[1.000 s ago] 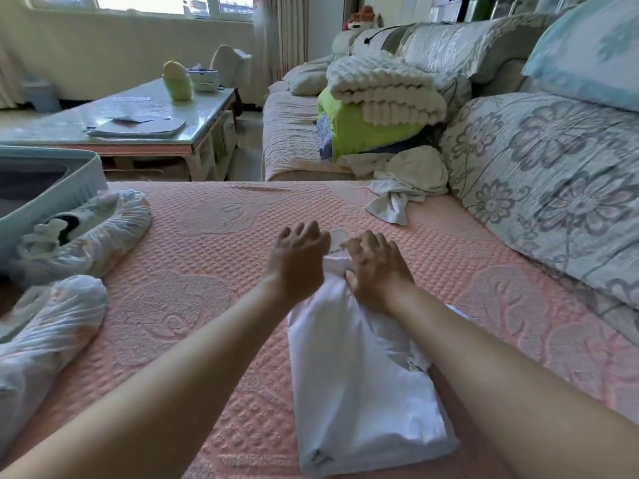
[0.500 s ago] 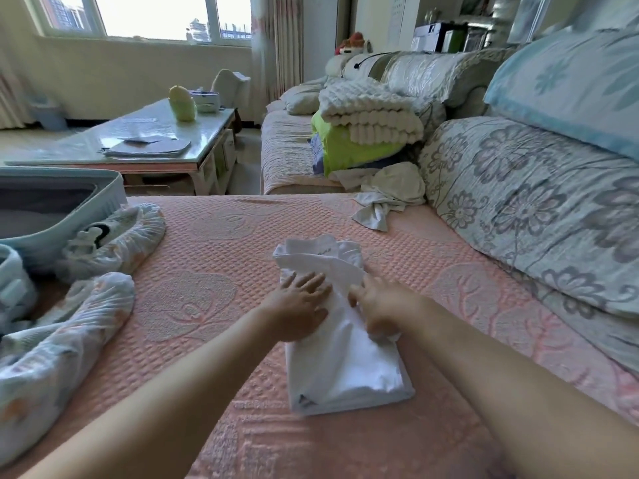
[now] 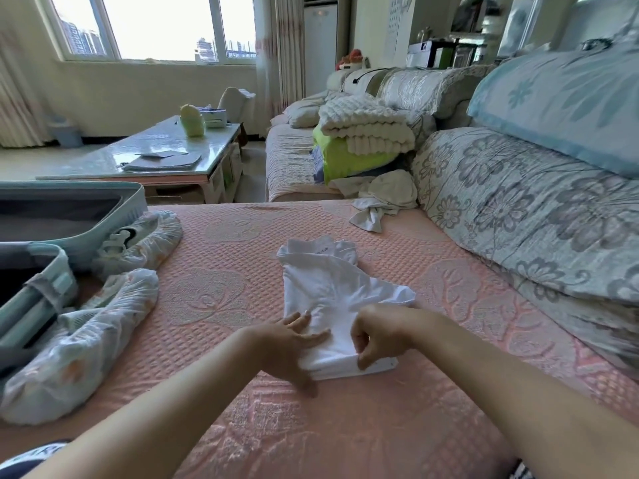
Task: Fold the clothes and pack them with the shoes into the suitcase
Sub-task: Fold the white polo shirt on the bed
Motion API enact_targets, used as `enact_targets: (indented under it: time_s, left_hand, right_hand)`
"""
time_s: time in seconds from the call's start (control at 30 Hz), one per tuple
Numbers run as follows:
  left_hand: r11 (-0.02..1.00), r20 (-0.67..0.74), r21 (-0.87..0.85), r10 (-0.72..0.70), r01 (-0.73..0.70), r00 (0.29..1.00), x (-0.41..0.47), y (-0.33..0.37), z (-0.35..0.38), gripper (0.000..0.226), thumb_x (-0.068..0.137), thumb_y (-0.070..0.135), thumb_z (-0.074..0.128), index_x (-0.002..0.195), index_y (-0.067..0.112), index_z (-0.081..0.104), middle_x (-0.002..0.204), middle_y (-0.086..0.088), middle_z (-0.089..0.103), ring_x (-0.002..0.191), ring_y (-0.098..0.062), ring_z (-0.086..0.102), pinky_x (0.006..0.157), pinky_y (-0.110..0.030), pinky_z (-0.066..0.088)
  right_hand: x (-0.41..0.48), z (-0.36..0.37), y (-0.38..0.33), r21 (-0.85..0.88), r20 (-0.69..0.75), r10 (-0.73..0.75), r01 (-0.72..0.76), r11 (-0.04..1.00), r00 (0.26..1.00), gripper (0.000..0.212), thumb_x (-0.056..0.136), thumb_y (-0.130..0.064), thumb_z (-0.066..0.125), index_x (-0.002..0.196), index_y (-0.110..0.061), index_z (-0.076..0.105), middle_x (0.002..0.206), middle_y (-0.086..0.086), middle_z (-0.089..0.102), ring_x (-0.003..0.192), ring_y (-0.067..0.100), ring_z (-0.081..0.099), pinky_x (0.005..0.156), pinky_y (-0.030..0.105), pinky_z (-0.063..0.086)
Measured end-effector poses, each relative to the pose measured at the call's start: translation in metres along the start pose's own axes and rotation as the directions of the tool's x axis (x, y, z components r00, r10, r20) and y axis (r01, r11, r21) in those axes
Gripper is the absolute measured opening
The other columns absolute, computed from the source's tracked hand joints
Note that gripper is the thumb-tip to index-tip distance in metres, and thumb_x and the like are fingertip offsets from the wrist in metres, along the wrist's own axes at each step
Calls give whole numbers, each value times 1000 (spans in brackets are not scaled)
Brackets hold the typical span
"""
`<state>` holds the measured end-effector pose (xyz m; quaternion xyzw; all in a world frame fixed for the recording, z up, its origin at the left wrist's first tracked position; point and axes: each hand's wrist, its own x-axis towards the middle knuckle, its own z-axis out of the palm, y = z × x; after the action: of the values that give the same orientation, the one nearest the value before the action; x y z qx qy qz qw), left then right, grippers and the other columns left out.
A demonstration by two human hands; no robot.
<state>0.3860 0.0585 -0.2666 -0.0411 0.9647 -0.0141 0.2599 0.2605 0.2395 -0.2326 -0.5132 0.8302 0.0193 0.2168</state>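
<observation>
The left hand [image 3: 292, 344] lay flat on the white folded garment [image 3: 332, 292], covering its corner; the right hand [image 3: 378, 335] pinched, it seemed, the near edge.

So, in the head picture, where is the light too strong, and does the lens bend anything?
Head view: the sky in the window is blown out to white, with glare on the coffee table; same head view, the wide lens slants the window bars and stretches the forearms at the bottom edge; the white shirt looks sharp.
</observation>
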Motion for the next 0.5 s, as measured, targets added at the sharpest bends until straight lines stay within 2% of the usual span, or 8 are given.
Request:
enact_targets:
  time_s: [0.07,0.13,0.2,0.23,0.27,0.33,0.4,0.5]
  left_hand:
    - [1000,43,-21,-11,12,999,-6,1,-8,97,75,85,51,152,53,2,165,1,-14,152,-22,-11,123,-53,5]
    - [996,18,-82,18,-17,1000,-9,4,-17,73,88,77,41,152,44,29,166,-3,10,153,-23,0,123,-47,6]
    - [990,-140,-136,27,-46,990,-10,12,-26,56,99,62,36,133,25,61,156,-5,38,150,-22,18,122,-41,14]
    - [984,-240,-169,20,-62,971,-7,18,-30,52,101,56,37,120,20,69,151,-3,45,146,-21,26,120,-39,21]
    - [976,-319,-196,28,-95,947,-3,25,-32,46,103,50,40,114,18,71,146,-2,49,142,-20,33,116,-38,27]
    - [953,-426,-240,66,-184,902,11,43,-34,34,102,42,49,118,18,67,135,-2,56,129,-22,48,107,-37,38]
    - [935,-498,-279,53,-218,866,28,62,-35,36,97,41,57,127,21,56,129,-3,57,119,-26,55,97,-41,46]
    - [950,-578,-245,17,-194,816,55,86,-41,55,92,43,61,139,21,43,135,-5,51,121,-29,53,91,-41,48]
  right_hand:
    - [-3,5,4,41,60,11,-13,999,998,14,79,-38,81,79,-28,71,83,-8,72,75,11,66,67,29,56]
    - [-6,5,7,123,116,31,-45,991,993,15,82,-43,77,80,-29,71,76,-12,69,72,8,65,67,26,54]
    - [-7,-2,13,289,70,69,-86,953,995,19,89,-41,70,84,-22,72,73,-7,68,65,8,61,63,25,51]
    - [-6,-6,18,335,-25,104,-90,938,994,23,92,-38,67,83,-18,72,75,-2,69,64,8,60,63,27,50]
    - [-5,-10,25,323,-155,147,-90,942,977,25,93,-37,64,81,-16,71,77,1,70,65,9,60,64,29,49]
    - [-2,-16,41,216,-357,226,-156,964,906,21,93,-39,58,89,-23,72,88,-2,71,78,14,62,71,32,50]
    - [2,-17,59,217,-410,291,-217,952,865,20,94,-38,55,102,-30,72,102,-3,72,91,19,64,77,32,51]
    - [11,-15,89,267,-396,390,-302,915,831,28,97,-36,53,118,-26,68,120,2,69,108,23,63,88,33,50]
